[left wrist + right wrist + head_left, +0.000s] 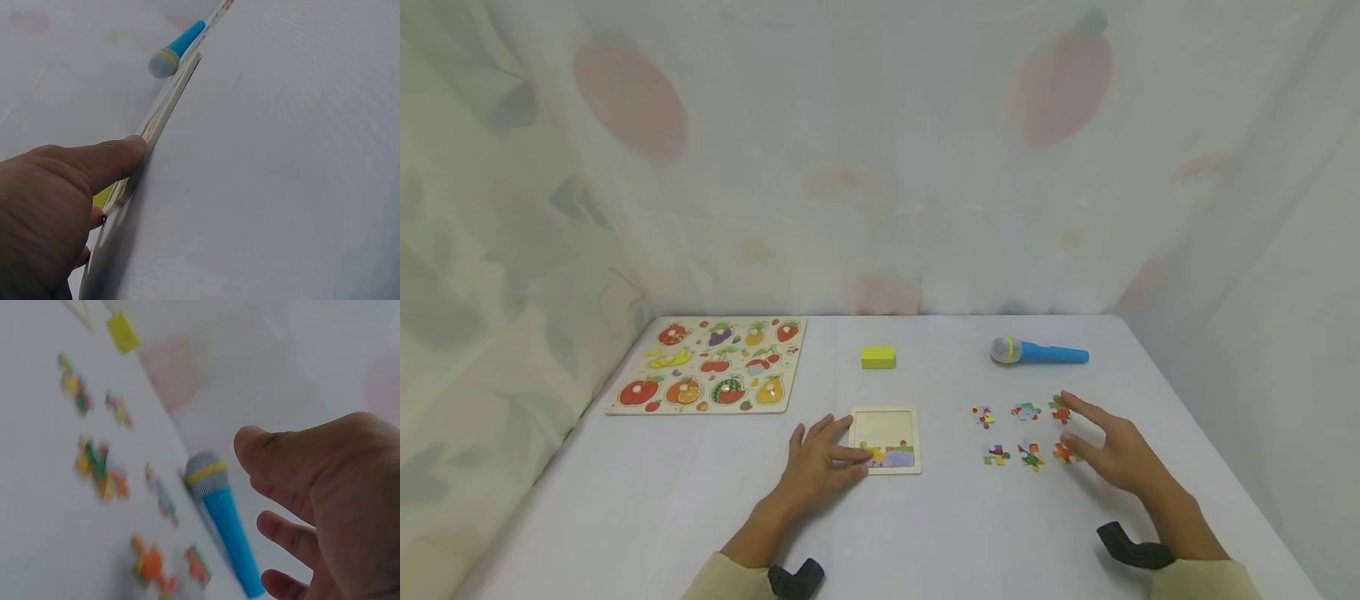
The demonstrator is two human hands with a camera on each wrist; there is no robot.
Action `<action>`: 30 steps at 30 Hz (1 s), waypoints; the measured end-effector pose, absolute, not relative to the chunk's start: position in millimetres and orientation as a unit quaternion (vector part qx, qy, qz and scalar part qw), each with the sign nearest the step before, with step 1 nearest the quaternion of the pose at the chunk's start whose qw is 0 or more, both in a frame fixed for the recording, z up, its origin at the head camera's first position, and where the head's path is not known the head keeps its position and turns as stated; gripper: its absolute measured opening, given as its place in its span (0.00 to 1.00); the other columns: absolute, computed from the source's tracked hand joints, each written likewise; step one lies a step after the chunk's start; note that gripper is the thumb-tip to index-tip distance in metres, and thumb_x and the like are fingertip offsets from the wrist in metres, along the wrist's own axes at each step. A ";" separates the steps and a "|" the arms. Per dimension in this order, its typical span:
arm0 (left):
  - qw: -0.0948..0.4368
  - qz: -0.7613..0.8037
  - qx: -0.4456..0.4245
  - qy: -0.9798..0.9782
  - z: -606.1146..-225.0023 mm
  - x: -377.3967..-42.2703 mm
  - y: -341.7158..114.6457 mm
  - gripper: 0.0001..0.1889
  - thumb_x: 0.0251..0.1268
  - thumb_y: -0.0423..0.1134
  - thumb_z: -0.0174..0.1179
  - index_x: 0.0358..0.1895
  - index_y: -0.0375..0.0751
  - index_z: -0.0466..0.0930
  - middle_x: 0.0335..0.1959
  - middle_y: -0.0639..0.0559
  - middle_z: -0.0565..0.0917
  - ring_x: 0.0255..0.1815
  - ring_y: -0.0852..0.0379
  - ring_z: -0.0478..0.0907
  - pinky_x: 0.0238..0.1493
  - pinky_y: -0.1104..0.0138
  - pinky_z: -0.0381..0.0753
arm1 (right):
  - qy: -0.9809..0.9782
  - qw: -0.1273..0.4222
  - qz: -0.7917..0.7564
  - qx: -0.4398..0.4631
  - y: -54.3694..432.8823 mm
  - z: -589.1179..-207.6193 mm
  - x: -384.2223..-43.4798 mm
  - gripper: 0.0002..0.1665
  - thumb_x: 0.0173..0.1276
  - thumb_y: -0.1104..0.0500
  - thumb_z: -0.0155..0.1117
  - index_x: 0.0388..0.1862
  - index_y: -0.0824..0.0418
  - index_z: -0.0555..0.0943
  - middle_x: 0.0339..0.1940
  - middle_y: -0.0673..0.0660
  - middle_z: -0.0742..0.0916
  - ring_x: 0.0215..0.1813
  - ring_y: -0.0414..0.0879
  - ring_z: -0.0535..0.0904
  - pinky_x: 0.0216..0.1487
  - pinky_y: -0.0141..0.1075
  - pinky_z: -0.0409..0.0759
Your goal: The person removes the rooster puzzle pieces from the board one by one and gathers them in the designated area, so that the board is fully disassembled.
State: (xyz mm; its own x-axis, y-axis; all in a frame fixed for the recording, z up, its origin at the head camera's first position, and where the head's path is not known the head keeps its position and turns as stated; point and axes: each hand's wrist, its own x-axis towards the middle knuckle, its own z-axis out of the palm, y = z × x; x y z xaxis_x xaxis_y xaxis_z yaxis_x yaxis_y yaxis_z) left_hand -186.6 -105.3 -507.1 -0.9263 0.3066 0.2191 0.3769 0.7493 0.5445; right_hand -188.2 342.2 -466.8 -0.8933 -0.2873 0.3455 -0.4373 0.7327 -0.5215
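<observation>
A small square wooden puzzle frame [883, 410] lies on the table, with joined jigsaw pieces [898, 457] along its near side. My left hand [820, 467] rests against the frame's left side, its index finger over the pieces inside. In the left wrist view, the thumb [115, 159] lies straight along the frame's edge [169, 103]. My right hand [1123, 454] hovers over the right end of two rows of loose jigsaw pieces [1030, 455], thumb and index finger apart. Below its fingers are an orange piece [1064, 453] and another reddish piece [1060, 412]; nothing shows in its grasp.
A fruit peg puzzle board [711, 367] lies at the back left. A yellow-green block [877, 357] stands behind the frame, and a blue toy microphone [1048, 353] lies at the back right. Patterned curtains [880, 167] enclose the white table [955, 533].
</observation>
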 end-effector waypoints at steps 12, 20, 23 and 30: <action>0.060 -0.297 -0.179 -0.936 -506.3 -188.6 -108.2 0.15 0.52 0.49 0.71 0.46 0.56 0.88 0.67 0.51 0.71 0.72 0.42 0.56 0.65 0.37 0.36 | -0.842 0.133 0.391 0.347 262.8 -427.1 -205.6 0.37 0.61 0.67 0.69 0.69 0.65 0.68 0.63 0.59 0.78 0.67 0.51 0.69 0.65 0.27 0.59; 0.064 -0.280 -0.182 -0.940 -508.0 -189.6 -108.1 0.24 0.54 0.51 0.70 0.55 0.47 0.83 0.66 0.50 0.72 0.71 0.43 0.58 0.65 0.37 0.39 | -0.818 0.093 0.428 0.373 216.1 -427.6 -213.8 0.37 0.62 0.65 0.69 0.70 0.65 0.67 0.65 0.58 0.77 0.68 0.56 0.68 0.66 0.39 0.63; 0.062 -0.278 -0.181 -0.941 -508.2 -189.1 -107.1 0.25 0.54 0.51 0.69 0.55 0.45 0.83 0.66 0.50 0.72 0.71 0.44 0.58 0.65 0.37 0.40 | -0.823 0.081 0.424 0.369 204.1 -429.9 -216.0 0.38 0.64 0.62 0.68 0.71 0.61 0.66 0.66 0.54 0.76 0.69 0.51 0.66 0.66 0.45 0.64; 0.057 -0.274 -0.175 -0.944 -508.0 -187.2 -105.5 0.30 0.54 0.51 0.70 0.60 0.42 0.79 0.66 0.51 0.72 0.71 0.45 0.58 0.66 0.38 0.38 | -0.828 0.062 0.426 0.359 185.7 -438.4 -219.5 0.37 0.66 0.57 0.67 0.73 0.55 0.66 0.67 0.49 0.75 0.70 0.47 0.65 0.65 0.51 0.64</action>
State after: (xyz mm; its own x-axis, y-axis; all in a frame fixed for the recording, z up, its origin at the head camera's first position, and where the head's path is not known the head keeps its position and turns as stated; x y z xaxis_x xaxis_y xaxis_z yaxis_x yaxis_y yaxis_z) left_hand -187.2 -105.5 -508.0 -0.9323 0.2989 0.2039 0.3616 0.7884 0.4977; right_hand -219.5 185.7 -438.4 -0.7338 -0.5420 0.4096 -0.6482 0.3781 -0.6610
